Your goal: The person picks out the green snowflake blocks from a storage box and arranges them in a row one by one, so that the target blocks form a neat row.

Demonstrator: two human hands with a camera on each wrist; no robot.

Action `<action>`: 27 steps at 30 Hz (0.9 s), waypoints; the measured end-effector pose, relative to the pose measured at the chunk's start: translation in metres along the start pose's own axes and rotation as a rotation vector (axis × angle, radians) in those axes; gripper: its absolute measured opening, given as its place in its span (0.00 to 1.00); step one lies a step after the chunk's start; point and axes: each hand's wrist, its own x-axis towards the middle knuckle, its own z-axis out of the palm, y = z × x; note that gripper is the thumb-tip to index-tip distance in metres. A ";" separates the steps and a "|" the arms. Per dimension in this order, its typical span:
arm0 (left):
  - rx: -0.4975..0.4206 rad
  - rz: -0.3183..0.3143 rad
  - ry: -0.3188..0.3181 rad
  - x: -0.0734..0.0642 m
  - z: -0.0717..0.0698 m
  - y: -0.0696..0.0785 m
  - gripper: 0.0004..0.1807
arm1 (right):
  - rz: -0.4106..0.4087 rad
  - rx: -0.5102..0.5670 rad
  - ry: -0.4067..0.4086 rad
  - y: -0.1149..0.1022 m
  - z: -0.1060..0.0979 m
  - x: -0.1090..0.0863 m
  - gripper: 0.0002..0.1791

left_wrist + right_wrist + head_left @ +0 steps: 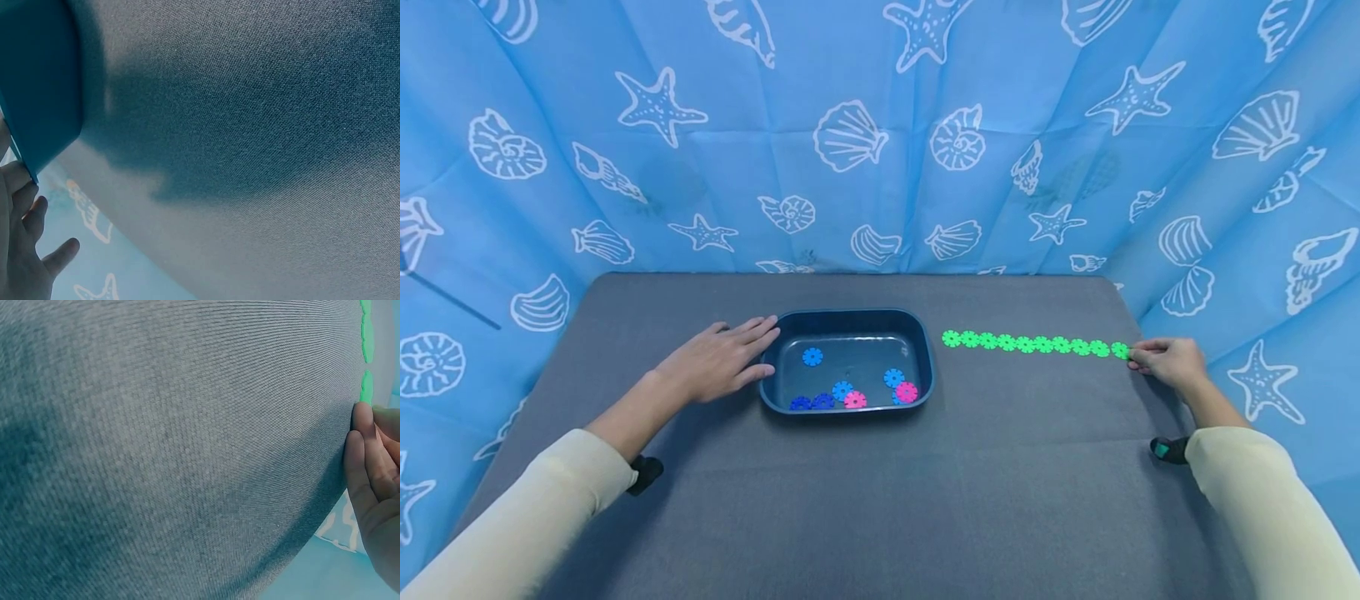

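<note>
My right hand (1172,363) pinches a small green notched disc (1120,350) between thumb and fingers near the table's right edge. To its left, just apart from it, a row of several green notched discs (1025,343) runs across the table towards the tray. In the right wrist view, the fingertips touch the near end of the green disc (367,387). My left hand (721,363) rests on the left rim of a dark blue tray (850,354), its fingers extended. The left wrist view shows the tray's outer wall (44,81) and fingers at the rim.
Inside the tray lie light blue discs (812,357), dark blue discs (823,402) and pink discs (907,392), some overlapping. A grey cloth (985,500) covers the table. Behind and at the sides hangs a blue curtain (910,200) with white shells and starfish.
</note>
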 end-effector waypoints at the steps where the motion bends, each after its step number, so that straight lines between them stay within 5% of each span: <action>1: 0.001 0.000 0.000 0.000 0.000 0.000 0.38 | -0.005 -0.009 -0.005 -0.001 0.000 -0.001 0.21; 13: -0.023 -0.005 0.001 -0.003 0.001 -0.001 0.38 | -0.041 -0.027 -0.067 -0.010 -0.001 -0.002 0.24; 21: -0.103 -0.031 0.012 -0.002 0.005 -0.008 0.36 | -0.307 -0.327 0.265 -0.028 -0.001 0.005 0.17; 27: -0.116 -0.010 0.094 0.003 0.006 -0.009 0.36 | -0.355 -0.446 0.300 -0.052 -0.004 0.012 0.27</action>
